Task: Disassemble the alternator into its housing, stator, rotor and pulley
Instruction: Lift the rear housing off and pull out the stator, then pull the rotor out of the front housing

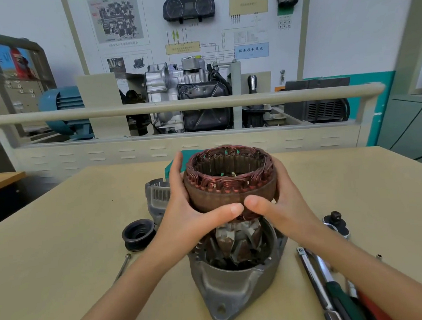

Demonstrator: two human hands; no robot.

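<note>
I have the stator [230, 180] held up off the table [63, 253], clamped between both hands. My left hand [191, 217] wraps its left side, fingers round the far edge and thumb lying across the near face. My right hand [280, 205] grips the right side the same way, and the two thumb tips nearly meet at the near bottom rim. The copper windings ring the top, open toward me. Directly below, clear of the stator, the rotor [236, 244] stands in the near housing [233, 288]. The other housing half [155, 199] lies to the left behind my left hand, and the black pulley [138, 234] sits just near-left of it. A ratchet wrench [316, 284] lies on the right.
</note>
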